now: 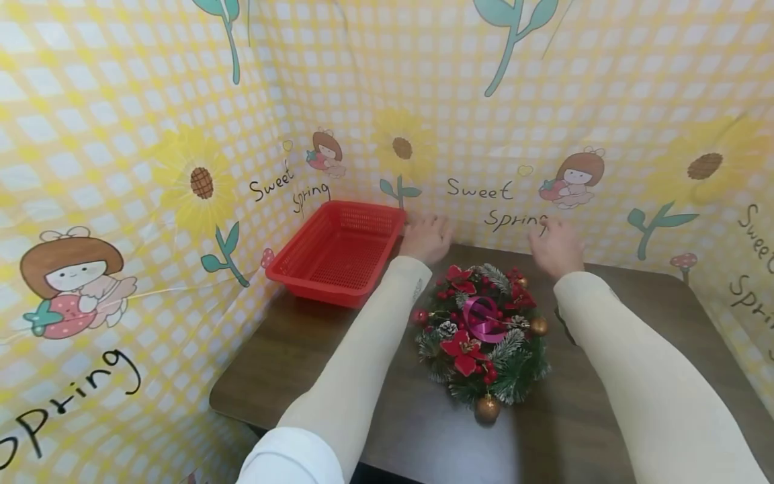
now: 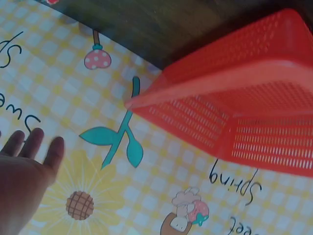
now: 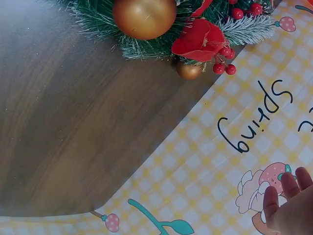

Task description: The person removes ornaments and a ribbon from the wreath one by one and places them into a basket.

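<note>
1. From the head camera I see a dark wooden table (image 1: 417,417) walled in by a yellow checked backdrop (image 1: 109,134) printed with sunflowers and cartoon girls. A wreath (image 1: 480,333) of green needles, red flowers, red berries, gold balls and a pink ribbon lies flat on the table between my two forearms, both in cream sleeves. My left hand (image 1: 426,236) is past the wreath's far left edge, just beside the right side of a red basket (image 1: 335,252) that sits at the table's back left corner. My right hand (image 1: 556,245) is past the wreath's far right edge, near the backdrop. Both hands are empty with fingers relaxed, and neither touches the wreath.

2. From the left wrist camera I see the left hand (image 2: 22,181) spread flat, fingers (image 2: 34,142) straight, holding nothing. The red basket (image 2: 244,103) fills the upper right of the view, near the hand but apart from it, with the backdrop (image 2: 73,88) beneath.

3. From the right wrist camera I see only the fingertips (image 3: 283,188) of the right hand (image 3: 293,210) at the lower right corner, straight and gripping nothing, over the backdrop (image 3: 220,171). The wreath (image 3: 171,24) lies along the top edge on the table (image 3: 73,122), well apart from the fingers.
</note>
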### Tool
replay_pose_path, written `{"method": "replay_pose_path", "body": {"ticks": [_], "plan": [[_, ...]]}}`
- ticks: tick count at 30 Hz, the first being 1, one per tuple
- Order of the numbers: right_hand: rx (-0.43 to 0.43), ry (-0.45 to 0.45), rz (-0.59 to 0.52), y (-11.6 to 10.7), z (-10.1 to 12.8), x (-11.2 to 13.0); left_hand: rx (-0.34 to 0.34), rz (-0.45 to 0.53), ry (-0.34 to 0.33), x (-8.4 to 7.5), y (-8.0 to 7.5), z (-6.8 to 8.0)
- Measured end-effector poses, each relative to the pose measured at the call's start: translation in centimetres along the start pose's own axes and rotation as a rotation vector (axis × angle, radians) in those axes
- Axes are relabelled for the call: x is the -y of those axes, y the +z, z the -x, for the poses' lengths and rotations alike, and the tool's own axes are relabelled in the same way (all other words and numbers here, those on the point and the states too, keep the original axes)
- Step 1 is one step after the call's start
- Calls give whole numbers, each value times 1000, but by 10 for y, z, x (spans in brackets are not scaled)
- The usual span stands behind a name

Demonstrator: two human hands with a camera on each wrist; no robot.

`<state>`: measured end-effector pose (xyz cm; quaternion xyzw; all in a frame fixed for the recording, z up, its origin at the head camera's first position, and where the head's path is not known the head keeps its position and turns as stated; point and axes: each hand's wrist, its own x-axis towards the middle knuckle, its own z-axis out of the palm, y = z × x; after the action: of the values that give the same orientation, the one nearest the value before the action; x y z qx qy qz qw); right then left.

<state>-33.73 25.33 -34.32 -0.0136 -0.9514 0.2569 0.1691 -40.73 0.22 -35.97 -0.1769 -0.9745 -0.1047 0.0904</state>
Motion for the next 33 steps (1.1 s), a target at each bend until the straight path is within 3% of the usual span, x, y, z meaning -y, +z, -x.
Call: {"method": "replay_pose_path", "body": {"ticks": [6, 14, 23, 33], "plan": [[-44, -60, -146, 0, 6, -6, -13, 104, 95, 2, 8, 2], [-65, -87, -297, 0, 16, -17, -37, 308, 135, 0, 9, 10], [-35, -75, -367, -1, 29, -26, -64, 448, 174, 9, 14, 24], [29, -18, -392, 6, 56, -36, -48, 510, 251, 12, 16, 45]]}}
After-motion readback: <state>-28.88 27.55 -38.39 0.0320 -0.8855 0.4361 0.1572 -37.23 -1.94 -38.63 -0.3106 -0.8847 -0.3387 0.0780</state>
